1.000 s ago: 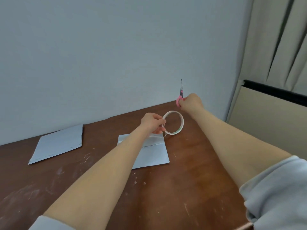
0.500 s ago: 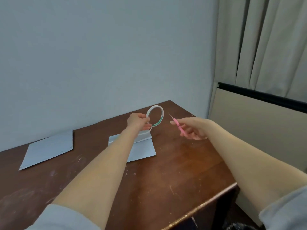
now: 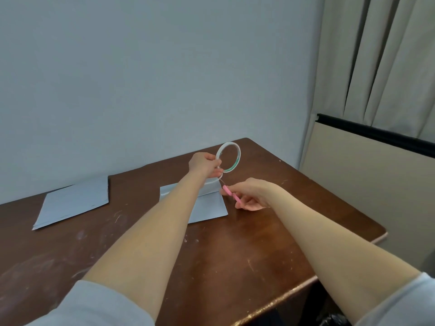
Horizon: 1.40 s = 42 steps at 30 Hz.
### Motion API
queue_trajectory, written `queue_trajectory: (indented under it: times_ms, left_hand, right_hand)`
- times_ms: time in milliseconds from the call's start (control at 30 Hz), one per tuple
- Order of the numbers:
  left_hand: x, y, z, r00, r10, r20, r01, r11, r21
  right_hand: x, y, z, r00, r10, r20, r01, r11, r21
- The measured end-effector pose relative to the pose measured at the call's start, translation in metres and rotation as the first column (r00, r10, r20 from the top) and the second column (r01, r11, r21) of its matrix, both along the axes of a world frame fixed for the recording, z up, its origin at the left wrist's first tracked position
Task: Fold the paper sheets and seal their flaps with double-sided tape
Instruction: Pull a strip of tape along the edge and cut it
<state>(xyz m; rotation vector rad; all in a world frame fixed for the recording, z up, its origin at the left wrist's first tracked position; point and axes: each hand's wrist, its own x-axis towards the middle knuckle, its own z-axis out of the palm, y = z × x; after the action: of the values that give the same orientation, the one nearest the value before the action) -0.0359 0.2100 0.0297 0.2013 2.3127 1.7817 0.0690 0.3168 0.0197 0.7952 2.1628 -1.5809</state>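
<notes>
My left hand (image 3: 204,164) holds a thin white roll of double-sided tape (image 3: 229,160) upright above the table, with a short strip of tape running down to a folded white paper sheet (image 3: 208,205). My forearm hides part of that sheet. My right hand (image 3: 253,192) grips small pink-handled scissors (image 3: 229,191), their tip at the tape strip just below the roll. A second folded sheet (image 3: 74,202) lies flat to the left.
The brown wooden table (image 3: 235,250) is scratched; its right edge and front right corner are close by. A grey wall stands behind it. To the right are curtains (image 3: 376,57) and a beige panel with a black top rail (image 3: 374,130).
My right hand brought the pink scissors down from beside the wall and left to the tape strip under the roll. My left hand keeps holding the roll.
</notes>
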Motion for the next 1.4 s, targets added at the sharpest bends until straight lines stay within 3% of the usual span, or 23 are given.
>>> queue_trajectory:
  times_ms: [333, 1400]
  left_hand:
    - [0.0, -0.002, 0.004, 1.0, -0.031, 0.004, 0.031, 0.999, 0.041]
    - [0.003, -0.005, 0.007, 1.0, -0.019, 0.022, 0.018, 0.999, 0.049]
  right_hand:
    - [-0.008, -0.012, -0.004, 0.995, -0.084, -0.06, 0.082, 0.996, -0.048]
    - [-0.023, -0.012, -0.017, 0.992, -0.079, -0.101, 0.072, 0.995, -0.073]
